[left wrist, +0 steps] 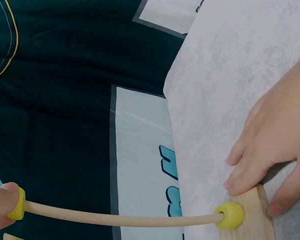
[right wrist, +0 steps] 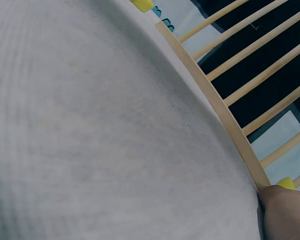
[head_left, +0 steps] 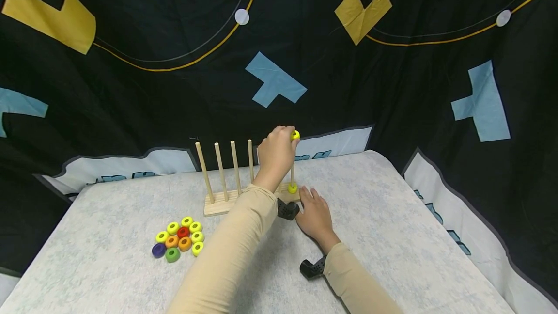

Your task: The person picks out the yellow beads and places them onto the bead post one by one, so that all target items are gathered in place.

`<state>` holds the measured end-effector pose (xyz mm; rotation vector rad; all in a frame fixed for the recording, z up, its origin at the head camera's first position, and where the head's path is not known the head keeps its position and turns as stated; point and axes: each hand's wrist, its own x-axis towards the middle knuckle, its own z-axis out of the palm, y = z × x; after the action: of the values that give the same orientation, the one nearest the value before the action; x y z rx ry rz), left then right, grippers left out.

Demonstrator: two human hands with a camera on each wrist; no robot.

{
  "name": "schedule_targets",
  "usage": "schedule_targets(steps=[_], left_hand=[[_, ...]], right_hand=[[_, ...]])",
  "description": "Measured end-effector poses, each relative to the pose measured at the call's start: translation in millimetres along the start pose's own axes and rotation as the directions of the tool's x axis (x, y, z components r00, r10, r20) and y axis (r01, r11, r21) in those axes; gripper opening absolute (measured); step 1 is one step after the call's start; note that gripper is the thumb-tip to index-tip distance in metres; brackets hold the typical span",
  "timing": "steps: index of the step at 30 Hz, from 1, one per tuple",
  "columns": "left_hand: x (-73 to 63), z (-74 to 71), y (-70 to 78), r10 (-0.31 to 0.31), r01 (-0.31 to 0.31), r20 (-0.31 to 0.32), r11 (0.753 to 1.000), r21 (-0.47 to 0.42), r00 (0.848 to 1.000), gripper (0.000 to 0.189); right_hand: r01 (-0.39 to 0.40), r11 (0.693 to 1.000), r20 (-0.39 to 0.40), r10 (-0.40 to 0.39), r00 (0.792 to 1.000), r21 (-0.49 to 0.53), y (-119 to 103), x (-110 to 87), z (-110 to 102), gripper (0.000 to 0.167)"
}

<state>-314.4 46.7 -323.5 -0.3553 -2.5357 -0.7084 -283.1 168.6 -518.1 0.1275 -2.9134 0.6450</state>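
My left hand [head_left: 277, 151] pinches a yellow ring [head_left: 295, 134] at the top of the rightmost peg of a wooden peg stand [head_left: 216, 207]. In the left wrist view, the peg [left wrist: 120, 220] runs from that ring down to another yellow ring [left wrist: 230, 215] at its foot. Low on the table, my right hand [head_left: 316, 213] holds the right end of the stand's base, with thumb and forefinger at either side of its corner. The other pegs in view carry no rings; my left hand and sleeve hide part of the stand.
Left of my left forearm lies a cluster of loose rings: several yellow, a red ring [head_left: 183, 232], two orange, a purple ring [head_left: 159, 250] and a green ring [head_left: 172, 255]. A black patterned curtain [head_left: 174, 105] hangs behind the pale table [head_left: 109, 236]. Each wrist wears a black mount [head_left: 313, 269].
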Motion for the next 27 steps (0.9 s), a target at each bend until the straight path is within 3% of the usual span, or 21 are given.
schedule_targets(steps=[10, 27], left_hand=[[-1.7, 1.2, -3.5, -0.005, 0.004, 0.037, 0.999, 0.048, 0.999, 0.037], [-4.4, 4.4, -4.6, 0.016, -0.019, 0.045, 0.998, 0.062, 0.999, 0.037]], right_hand=[[0.006, 1.000, 0.004, -0.006, 1.000, -0.015, -1.6, -0.3, -1.8, 0.063], [0.000, 1.000, 0.000, 0.000, 1.000, -0.004, -1.3, -1.8, -1.5, 0.063]])
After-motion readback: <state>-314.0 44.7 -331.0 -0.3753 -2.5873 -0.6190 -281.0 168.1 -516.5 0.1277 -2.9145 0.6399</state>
